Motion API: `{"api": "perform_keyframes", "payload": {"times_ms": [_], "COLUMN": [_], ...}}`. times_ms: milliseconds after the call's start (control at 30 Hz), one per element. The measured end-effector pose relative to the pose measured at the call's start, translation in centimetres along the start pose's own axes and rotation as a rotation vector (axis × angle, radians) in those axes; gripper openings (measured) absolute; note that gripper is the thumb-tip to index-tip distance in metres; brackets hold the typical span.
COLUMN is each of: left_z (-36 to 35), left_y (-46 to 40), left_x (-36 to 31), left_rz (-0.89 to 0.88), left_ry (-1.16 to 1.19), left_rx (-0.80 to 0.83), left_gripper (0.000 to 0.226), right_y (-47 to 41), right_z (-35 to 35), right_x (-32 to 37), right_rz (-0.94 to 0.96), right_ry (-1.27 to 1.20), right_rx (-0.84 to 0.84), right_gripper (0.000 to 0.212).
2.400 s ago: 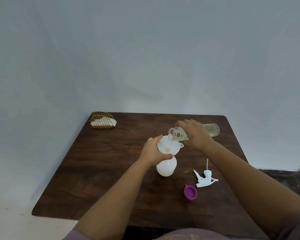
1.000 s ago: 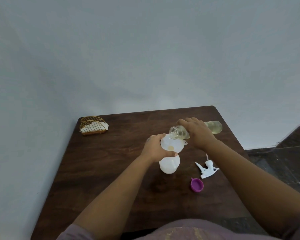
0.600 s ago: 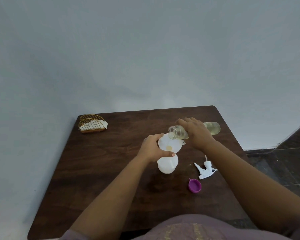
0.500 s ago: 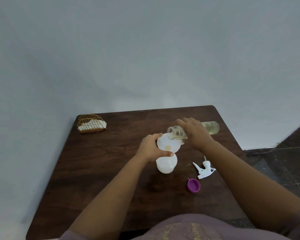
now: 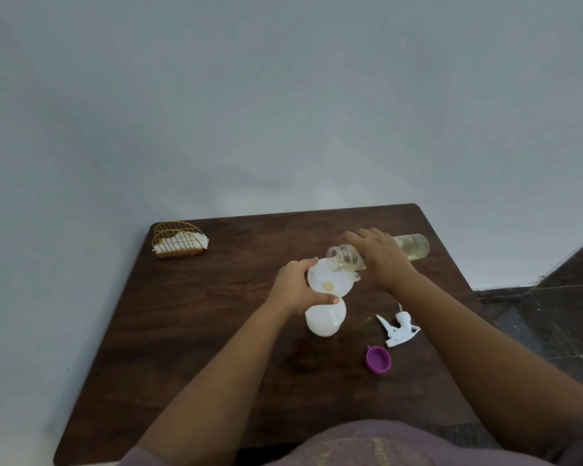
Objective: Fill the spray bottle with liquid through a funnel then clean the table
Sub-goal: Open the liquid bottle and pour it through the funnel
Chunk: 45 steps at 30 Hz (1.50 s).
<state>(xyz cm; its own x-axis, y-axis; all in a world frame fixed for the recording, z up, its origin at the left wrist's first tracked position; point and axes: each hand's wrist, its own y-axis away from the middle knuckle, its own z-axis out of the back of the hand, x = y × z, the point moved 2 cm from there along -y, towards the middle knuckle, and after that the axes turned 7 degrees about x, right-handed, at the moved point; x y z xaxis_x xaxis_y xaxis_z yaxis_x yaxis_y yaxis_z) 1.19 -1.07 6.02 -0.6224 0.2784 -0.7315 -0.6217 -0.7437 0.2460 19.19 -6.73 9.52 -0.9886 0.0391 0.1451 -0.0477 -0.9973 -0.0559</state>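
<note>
A white spray bottle stands open near the middle of the dark wooden table, with a white funnel in its neck. My left hand grips the funnel at the bottle's neck. My right hand holds a clear bottle of yellowish liquid, tipped on its side with its mouth over the funnel. A small pool of yellowish liquid sits at the funnel's bottom. The white spray trigger head lies on the table to the right of the spray bottle.
A purple cap lies mouth up in front of the trigger head. A gold wire holder with white napkins stands at the table's far left corner. A pale wall runs behind the table; dark floor shows at the right.
My hands, the tipped bottle and the funnel keep the same pose throughout. Only the camera view has shifted slightly.
</note>
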Motion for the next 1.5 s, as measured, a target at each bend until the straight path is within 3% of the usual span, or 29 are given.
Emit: {"api": "perform_keyframes", "payload": {"times_ms": [1500], "left_z": [0.1], "left_y": [0.2], "left_x": [0.0], "left_rz": [-0.014], "left_ry": [-0.009], "left_rx": [0.008], "left_gripper": [0.094], "right_y": [0.8], "right_z": [1.8], "right_x": [0.8], "right_rz": [-0.009], "right_ry": [0.024], "right_rx": [0.001], "right_gripper": [0.049]}}
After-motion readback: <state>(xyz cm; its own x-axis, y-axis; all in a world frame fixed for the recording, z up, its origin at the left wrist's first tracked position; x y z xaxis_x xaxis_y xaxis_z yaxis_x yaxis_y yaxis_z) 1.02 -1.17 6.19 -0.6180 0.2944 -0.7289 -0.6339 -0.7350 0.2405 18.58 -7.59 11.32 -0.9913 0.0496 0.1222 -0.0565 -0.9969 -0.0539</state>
